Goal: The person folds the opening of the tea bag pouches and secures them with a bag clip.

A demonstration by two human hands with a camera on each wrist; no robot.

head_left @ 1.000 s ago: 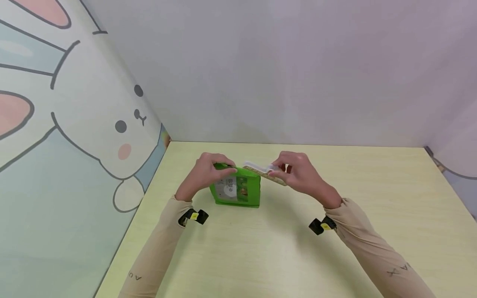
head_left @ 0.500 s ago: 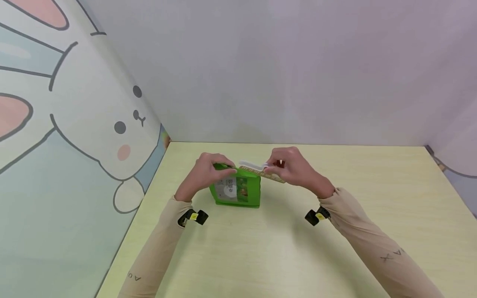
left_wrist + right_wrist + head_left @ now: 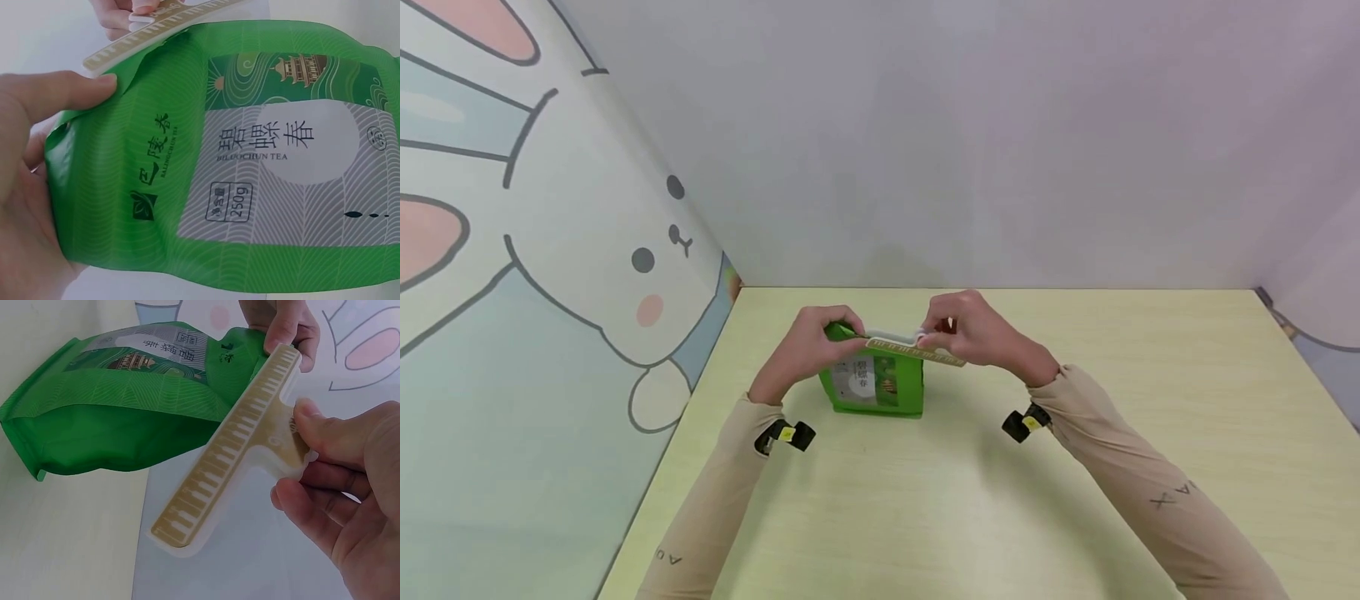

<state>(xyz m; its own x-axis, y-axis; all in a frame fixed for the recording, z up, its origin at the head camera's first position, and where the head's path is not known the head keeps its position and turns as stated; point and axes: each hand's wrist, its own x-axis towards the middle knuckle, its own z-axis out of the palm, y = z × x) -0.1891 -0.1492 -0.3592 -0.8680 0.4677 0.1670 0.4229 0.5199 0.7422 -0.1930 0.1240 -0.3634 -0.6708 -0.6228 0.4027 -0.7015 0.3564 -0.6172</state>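
Observation:
A green bag of tea (image 3: 910, 392) with a grey label stands on the table in the head view. My left hand (image 3: 808, 346) pinches its top edge between thumb and fingers. My right hand (image 3: 973, 333) holds a bag clip (image 3: 231, 444) by its handle. Long and straight, the clip carries a gold and white piano-key pattern. In the left wrist view, the clip (image 3: 150, 34) lies along the bag's upper edge (image 3: 159, 56), close to my left thumb. Whether its jaws straddle the edge, I cannot tell.
The pale wooden table (image 3: 880, 508) meets a plain whitish wall (image 3: 962, 150) at the back. A wall with a cartoon rabbit (image 3: 587, 225) borders it on the left. Small black wrist cameras sit on both sleeves.
My right hand has moved left with the clip, bringing it along the bag's top edge up to my left fingers. The bag and my left hand have stayed almost still.

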